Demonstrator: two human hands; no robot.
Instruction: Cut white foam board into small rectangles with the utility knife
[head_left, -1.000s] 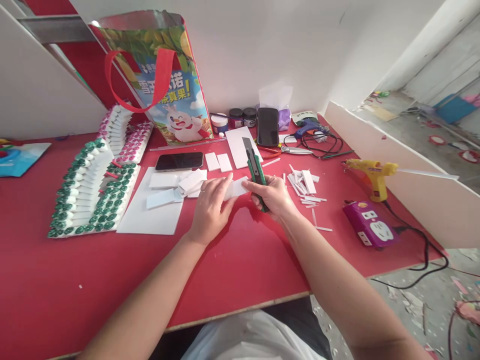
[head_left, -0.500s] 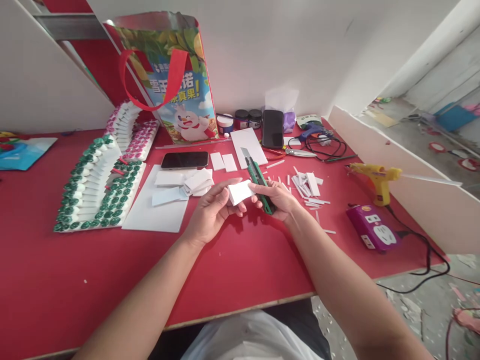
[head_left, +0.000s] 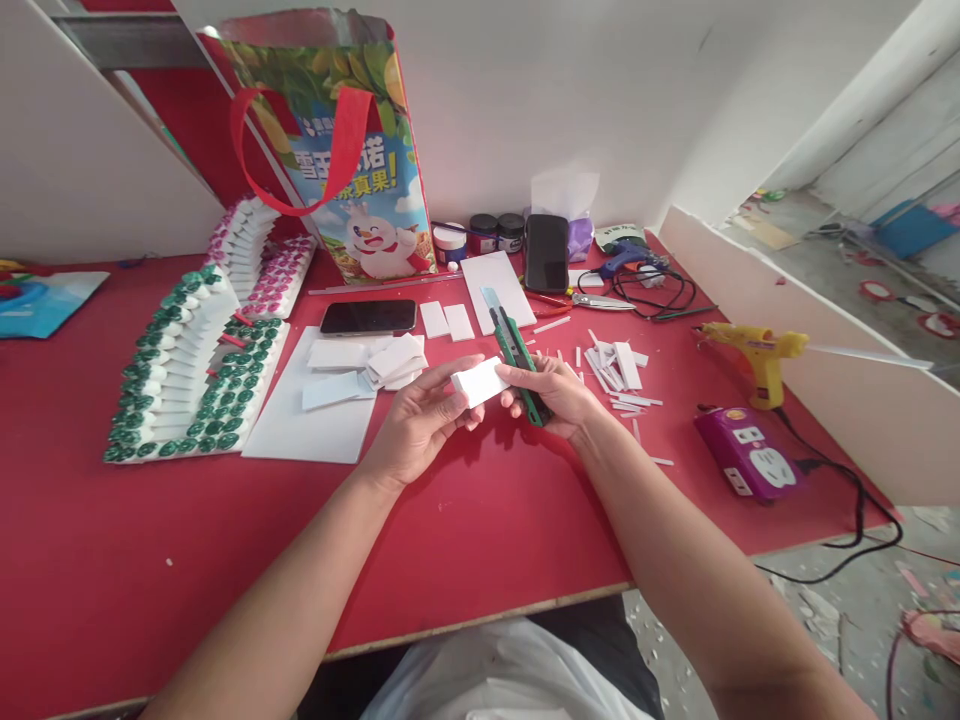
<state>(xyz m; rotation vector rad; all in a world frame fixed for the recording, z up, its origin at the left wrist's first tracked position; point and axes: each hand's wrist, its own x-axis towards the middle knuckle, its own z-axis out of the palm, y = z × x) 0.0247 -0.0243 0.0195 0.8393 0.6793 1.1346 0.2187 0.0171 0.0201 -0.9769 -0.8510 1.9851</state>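
Note:
Between my two hands is a small stack of white foam-board pieces (head_left: pixel 480 382), held above the red table. My left hand (head_left: pixel 421 418) grips its left end between thumb and fingers. My right hand (head_left: pixel 556 400) is closed around a green utility knife (head_left: pixel 514 352), its blade out and pointing away from me. The right thumb also presses on the stack's right end. Left of the hands, more white pieces (head_left: pixel 337 355) lie loosely on a white sheet (head_left: pixel 300 425). Two small white rectangles (head_left: pixel 459 322) rest beyond the hands.
White offcuts (head_left: pixel 619 365) are scattered to the right, near a yellow glue gun (head_left: pixel 761 350) and a purple power socket (head_left: pixel 750 455). A phone (head_left: pixel 367 317), a carrier bag (head_left: pixel 337 150), scissors (head_left: pixel 600 302) and jars (head_left: pixel 484 235) stand or lie farther back. Green-trimmed white models (head_left: pixel 191 400) sit left.
The white stack has tilted slightly in my fingers, and its left end has shifted a little. Both hands keep their hold; the view has moved marginally.

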